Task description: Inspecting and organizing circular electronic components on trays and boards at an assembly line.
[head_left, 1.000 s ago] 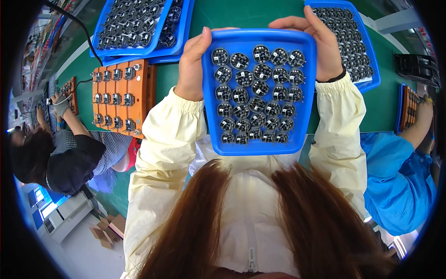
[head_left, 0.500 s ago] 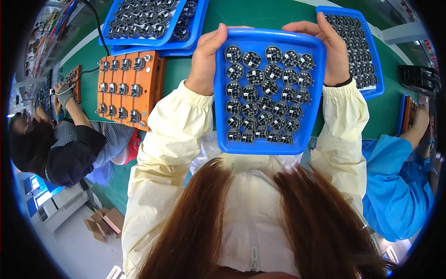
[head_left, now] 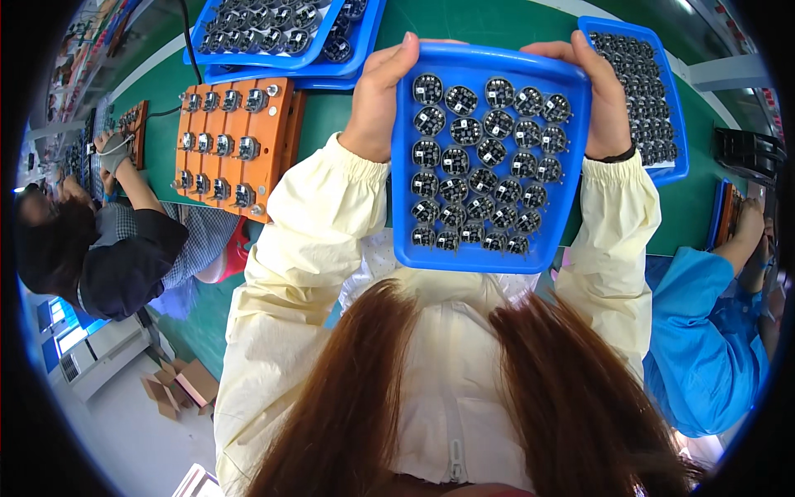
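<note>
Between both hands I hold up a blue plastic tray (head_left: 489, 262) by its far corners. Rows of small round black circuit-board parts (head_left: 491, 151) in clear casings fill it. My left hand (head_left: 377, 99) is closed round the tray's left far side, thumb along the rim. Round the right far corner, my right hand (head_left: 600, 95) grips likewise, with a dark band at its wrist. The fingers behind the tray are hidden. To the left of my left hand lies an orange fixture block (head_left: 228, 157) with several similar parts seated in rows.
Stacked blue trays (head_left: 323, 81) of parts stand at the far left, and another full tray (head_left: 679, 124) lies far right on the green table (head_left: 464, 23). A black cable (head_left: 187, 41) runs near the fixture. Co-workers sit left (head_left: 124, 248) and right (head_left: 704, 331). A cardboard box (head_left: 186, 385) is on the floor.
The held tray sits slightly further right in view, with both hands still on it. The fixture and stacked trays also appear a little shifted, as the view itself has moved.
</note>
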The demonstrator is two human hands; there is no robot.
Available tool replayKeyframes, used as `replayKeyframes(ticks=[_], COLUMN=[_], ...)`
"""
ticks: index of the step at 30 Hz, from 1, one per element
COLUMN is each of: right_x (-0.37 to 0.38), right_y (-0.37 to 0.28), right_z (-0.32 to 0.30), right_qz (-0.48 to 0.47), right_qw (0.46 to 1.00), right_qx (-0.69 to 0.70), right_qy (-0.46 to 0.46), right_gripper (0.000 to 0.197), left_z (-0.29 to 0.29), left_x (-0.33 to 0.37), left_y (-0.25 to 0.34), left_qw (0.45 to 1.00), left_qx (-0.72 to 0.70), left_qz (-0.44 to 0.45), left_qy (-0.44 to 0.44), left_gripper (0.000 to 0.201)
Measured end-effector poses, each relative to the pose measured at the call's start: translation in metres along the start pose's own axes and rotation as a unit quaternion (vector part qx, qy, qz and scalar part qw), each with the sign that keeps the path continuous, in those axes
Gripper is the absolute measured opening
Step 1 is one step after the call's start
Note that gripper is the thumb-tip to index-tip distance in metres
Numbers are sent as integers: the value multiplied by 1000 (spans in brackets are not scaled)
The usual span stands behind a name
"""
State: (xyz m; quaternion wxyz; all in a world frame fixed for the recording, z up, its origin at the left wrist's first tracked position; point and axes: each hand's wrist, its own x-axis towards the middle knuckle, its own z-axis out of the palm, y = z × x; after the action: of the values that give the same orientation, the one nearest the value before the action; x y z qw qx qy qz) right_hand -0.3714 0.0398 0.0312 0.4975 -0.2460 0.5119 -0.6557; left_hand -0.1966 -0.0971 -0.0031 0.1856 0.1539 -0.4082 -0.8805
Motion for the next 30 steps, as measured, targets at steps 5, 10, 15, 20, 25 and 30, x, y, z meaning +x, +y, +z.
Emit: replayKeyframes(ticks=[5, 10, 15, 20, 25, 30], right_x=[1, 0, 2, 0, 0, -1], right_y=[2, 1, 4, 2, 3, 4], right_z=[1, 1, -4, -3, -3, -5], right_qz=[-6, -12, -15, -9, -15, -11], right_qw=[1000, 1000, 998, 999, 999, 999], right_qx=[-5, -19, -53, -43, -36, -29], right_qy=[0, 6, -16, -21, -22, -19], right_gripper=[47, 46, 50, 44, 42, 42], left_z=[5, 3, 2, 1, 0, -2], left_x=[-1, 0, -1, 0, 0, 2], left_y=[2, 2, 1, 0, -1, -2], left_qw=[999, 1000, 999, 999, 999, 998], left_qx=[-33, -25, -29, -36, -43, -52], left_qz=[2, 5, 2, -3, -7, -16], left_qy=[14, 10, 21, 14, 13, 14], left_gripper=[48, 47, 48, 50, 50, 49])
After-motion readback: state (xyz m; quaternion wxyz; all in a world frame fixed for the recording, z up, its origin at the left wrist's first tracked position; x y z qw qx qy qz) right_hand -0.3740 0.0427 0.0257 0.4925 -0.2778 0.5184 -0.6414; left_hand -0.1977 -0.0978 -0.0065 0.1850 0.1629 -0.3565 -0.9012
